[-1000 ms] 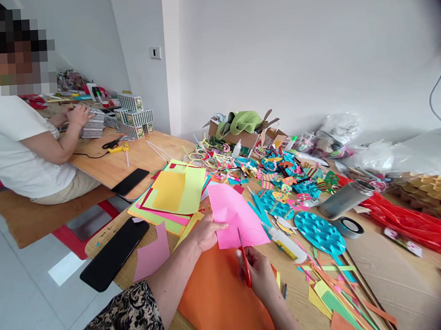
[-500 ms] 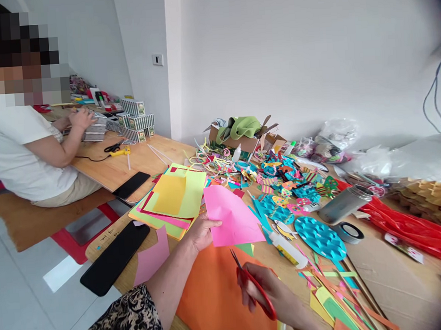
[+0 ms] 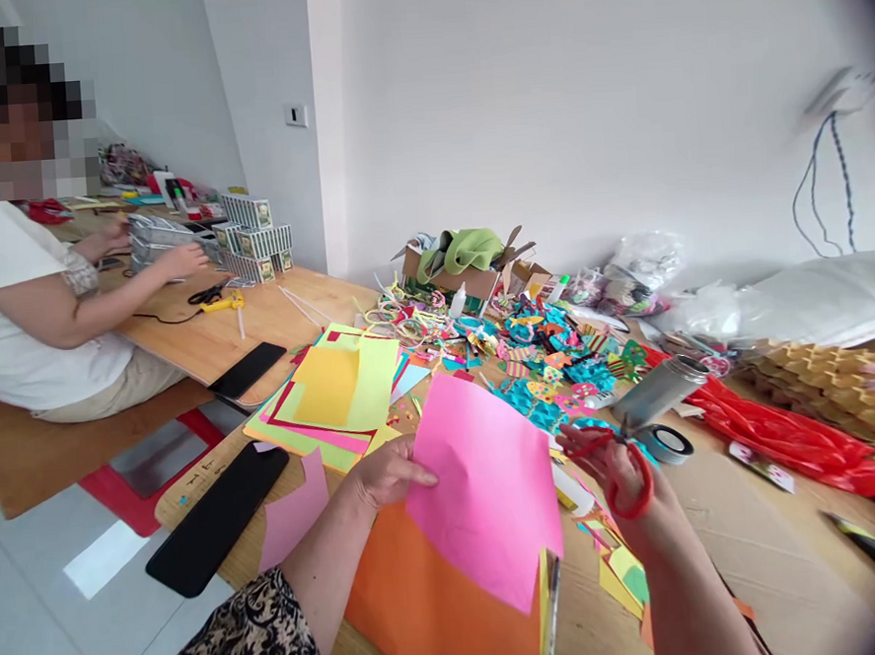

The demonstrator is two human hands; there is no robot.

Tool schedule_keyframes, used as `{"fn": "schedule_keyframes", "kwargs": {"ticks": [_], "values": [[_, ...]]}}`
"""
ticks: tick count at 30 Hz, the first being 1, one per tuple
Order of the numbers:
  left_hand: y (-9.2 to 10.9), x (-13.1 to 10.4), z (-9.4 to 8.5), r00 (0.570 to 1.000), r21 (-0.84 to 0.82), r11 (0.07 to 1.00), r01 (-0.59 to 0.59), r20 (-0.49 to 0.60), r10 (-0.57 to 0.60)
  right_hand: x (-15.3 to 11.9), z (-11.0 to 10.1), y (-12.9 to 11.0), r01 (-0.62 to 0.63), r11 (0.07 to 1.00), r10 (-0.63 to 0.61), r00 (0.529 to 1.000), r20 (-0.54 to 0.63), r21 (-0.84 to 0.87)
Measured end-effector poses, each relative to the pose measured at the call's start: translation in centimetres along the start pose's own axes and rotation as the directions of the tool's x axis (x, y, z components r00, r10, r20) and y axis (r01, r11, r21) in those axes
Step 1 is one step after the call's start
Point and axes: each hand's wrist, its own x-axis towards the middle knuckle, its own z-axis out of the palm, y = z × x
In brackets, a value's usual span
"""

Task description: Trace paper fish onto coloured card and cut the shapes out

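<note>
A sheet of pink paper (image 3: pixel 484 483) is pinched at its left edge by my left hand (image 3: pixel 391 474), thumb on top. My right hand (image 3: pixel 624 469) has red-handled scissors (image 3: pixel 631 484) hooked in it, their blades pointing away from me toward the metal bottle (image 3: pixel 664 393). The fingertips of that hand are close to the pink sheet's right edge; whether they touch it I cannot tell. Beneath the sheet lies a large orange sheet (image 3: pixel 416 596). A pink paper offcut (image 3: pixel 296 509) rests left of my left wrist.
Stacked coloured paper (image 3: pixel 337 383), a black phone (image 3: pixel 247 369) and a long black case (image 3: pixel 216 519) lie to the left. Colourful paper crafts (image 3: pixel 557 350) are heaped behind. Red plastic (image 3: pixel 785 435) and black tape (image 3: pixel 671 444) lie right. A co-worker (image 3: pixel 42 292) sits at left handling grey items.
The pink sheet now faces me more broadly and hangs lower. My right hand has moved up and right, turning the scissors' blades away from the sheet. The co-worker's hands have moved apart.
</note>
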Motion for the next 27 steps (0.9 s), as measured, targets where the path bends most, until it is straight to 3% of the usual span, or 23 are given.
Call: {"fn": "schedule_keyframes", "kwargs": {"ticks": [2, 5, 7, 8, 11, 14, 17, 20, 24, 27], "values": [[0.0, -0.3, 0.3, 0.996, 0.076, 0.995, 0.058, 0.069, -0.063, 0.9, -0.2, -1.3, -0.061, 0.998, 0.061, 0.975, 0.215, -0.004], [0.1, -0.6, 0.7, 0.977, 0.219, 0.970, 0.109, 0.154, -0.145, 1.8, 0.7, -3.4, -0.102, 0.987, 0.151, 0.866, 0.477, -0.127], [0.3, -0.5, 0.8, 0.971, 0.261, 0.958, 0.118, 0.170, -0.166, 2.0, 1.7, -4.3, -0.100, 0.975, 0.194, 0.818, 0.541, -0.198], [0.4, -0.4, 0.7, 0.973, 0.254, 0.960, 0.119, 0.162, -0.164, 2.0, 2.2, -4.5, -0.099, 0.972, 0.201, 0.819, 0.538, -0.212], [0.6, 0.1, 0.1, 0.995, 0.123, 0.991, 0.056, 0.071, -0.065, 1.9, 2.9, -4.8, -0.138, 0.975, 0.201, 0.878, 0.434, -0.172], [0.8, 0.9, -0.7, 0.995, -0.131, 0.988, -0.087, -0.061, 0.079, 1.9, 2.9, -4.6, -0.178, 0.983, 0.184, 0.955, 0.233, -0.047], [0.8, 1.6, -0.8, 0.984, -0.289, 0.943, -0.167, -0.109, 0.140, 1.7, 3.3, -3.9, -0.177, 0.983, 0.176, 0.984, 0.023, 0.040], [0.2, 2.0, -0.3, 0.972, -0.250, 0.943, -0.222, -0.128, 0.195, 1.2, 4.6, -2.7, -0.187, 0.980, 0.193, 0.978, -0.080, 0.068], [-0.7, 2.5, 0.4, 0.948, -0.116, 0.969, -0.220, -0.260, 0.184, 0.3, 6.3, -0.8, -0.215, 0.972, 0.222, 0.972, -0.074, 0.092], [-0.7, 2.7, 0.3, 0.916, -0.107, 0.959, -0.264, -0.338, 0.215, 0.1, 6.1, 0.1, -0.169, 0.985, 0.159, 0.970, -0.185, -0.041]]}}
